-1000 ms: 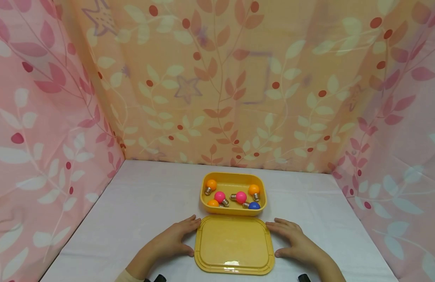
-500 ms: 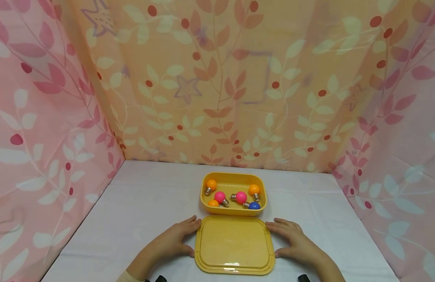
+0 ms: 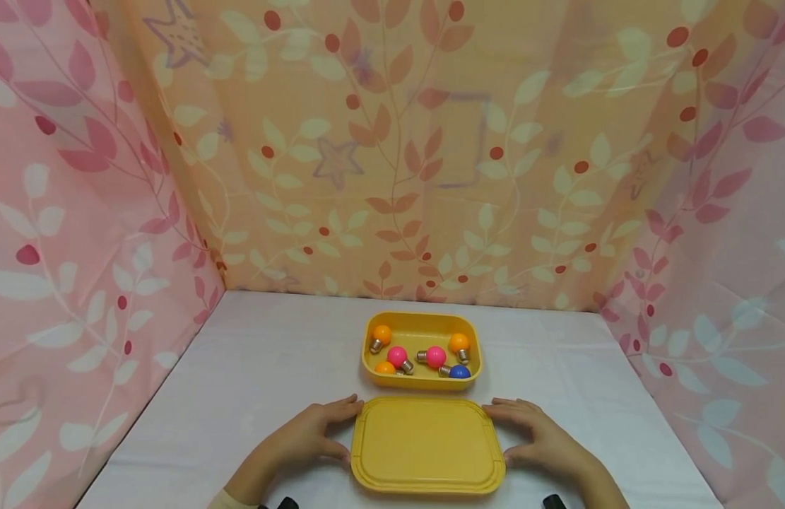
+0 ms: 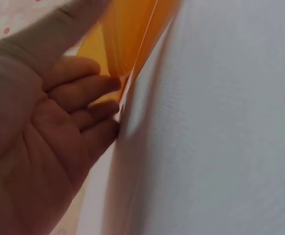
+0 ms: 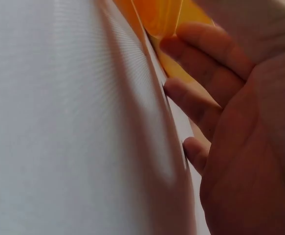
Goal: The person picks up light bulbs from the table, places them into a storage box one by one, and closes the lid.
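Note:
In the head view, a yellow rectangular lid [image 3: 428, 445] is between both hands, slightly off the table. My left hand [image 3: 303, 440] holds its left edge, with the thumb near the front and the fingertips near the back corner. On the opposite edge my right hand [image 3: 547, 444] holds it the same way. Both wrist views show bent fingers at the orange-yellow lid edge, close over the white cloth. Just behind the lid stands an uncovered yellow box [image 3: 424, 384]. Inside lie several small bulbs with metal screw bases: orange [image 3: 458, 343], pink [image 3: 435, 356] and blue [image 3: 459, 372].
A white cloth [image 3: 271, 353] covers the table. Patterned curtains [image 3: 392, 141] enclose its back and both sides. Dark wrist-worn pieces [image 3: 553, 502] show at the bottom edge of the head view.
The lid has risen a little from the table and its far edge now sits farther from the box. Its glare spot is gone. Both hands moved with it; the box and bulbs stayed put.

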